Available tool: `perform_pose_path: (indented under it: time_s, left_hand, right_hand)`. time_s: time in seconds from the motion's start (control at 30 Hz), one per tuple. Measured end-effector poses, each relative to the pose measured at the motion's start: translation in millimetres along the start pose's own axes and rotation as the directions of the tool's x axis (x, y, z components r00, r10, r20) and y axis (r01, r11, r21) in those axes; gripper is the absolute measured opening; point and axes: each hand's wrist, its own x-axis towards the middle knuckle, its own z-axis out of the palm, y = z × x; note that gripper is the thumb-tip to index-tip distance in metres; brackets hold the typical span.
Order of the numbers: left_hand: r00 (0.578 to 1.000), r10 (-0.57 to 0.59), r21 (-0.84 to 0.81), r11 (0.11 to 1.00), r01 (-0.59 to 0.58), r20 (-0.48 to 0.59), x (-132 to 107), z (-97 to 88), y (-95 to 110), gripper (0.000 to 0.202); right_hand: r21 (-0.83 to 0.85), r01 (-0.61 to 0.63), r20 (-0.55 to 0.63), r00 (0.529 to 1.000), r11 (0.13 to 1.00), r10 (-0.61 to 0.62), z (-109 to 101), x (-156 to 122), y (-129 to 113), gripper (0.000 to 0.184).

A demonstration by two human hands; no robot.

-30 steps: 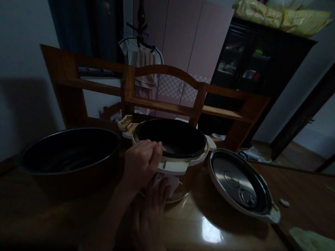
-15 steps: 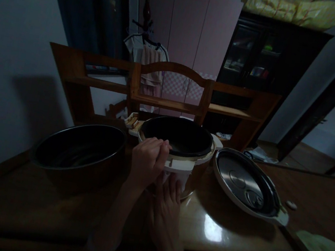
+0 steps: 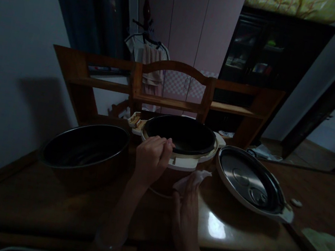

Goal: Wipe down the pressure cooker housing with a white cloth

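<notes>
A cream and brown rice cooker (image 3: 195,159) stands open on the wooden table (image 3: 47,204), its dark inside showing. My left hand (image 3: 151,161) is closed on the cooker's near rim, fingers curled over the edge. Lower down, my right hand (image 3: 188,207) presses a white cloth (image 3: 192,178) against the cooker's front wall, fingers stretched along it. The cooker's lid (image 3: 249,183) lies upside down on the table to the right, shiny inner plate up.
A large dark pot (image 3: 85,152) sits left of the cooker. A wooden shelf rack (image 3: 165,99) stands behind it. A pale cloth (image 3: 329,248) lies at the table's right edge, and a small white object (image 3: 296,202) near the lid.
My right hand with the cloth has slid rightward along the cooker's front. My left hand has kept its grip on the rim. The camera has shifted slightly.
</notes>
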Motion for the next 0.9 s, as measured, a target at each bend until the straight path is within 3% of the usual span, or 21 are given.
perform_pose_path:
  time_s: [0.13,0.3,0.53,0.7,0.9]
  left_hand:
    - [1.000,-0.010,0.004,1.000,0.010,0.000,0.0,1.0,-0.3,0.033]
    - [1.000,-0.005,0.010,1.000,0.005,0.001,0.2,1.6,-0.6,0.033]
    - [1.000,-0.003,0.006,1.000,0.003,-0.004,0.8,1.0,0.0,0.033]
    - [1.000,-0.001,0.010,1.000,0.002,-0.009,0.3,1.7,0.0,0.033]
    - [1.000,0.012,0.019,1.000,-0.011,-0.006,0.1,1.7,-1.6,0.034]
  right_hand:
    - [0.312,-0.162,-0.016,0.984,0.936,0.176,-10.5,15.0,-6.3,0.066]
    - [0.402,-0.199,-0.046,0.970,0.894,0.237,-14.9,25.0,-20.5,0.067]
    - [0.258,-0.135,-0.052,0.987,0.956,0.154,-1.5,15.8,-32.6,0.069]
    - [0.048,-0.011,-0.054,0.998,0.999,0.014,12.5,9.8,-39.6,0.070]
    - [-0.119,0.164,-0.027,0.985,0.979,-0.168,16.7,10.6,-45.8,0.070]
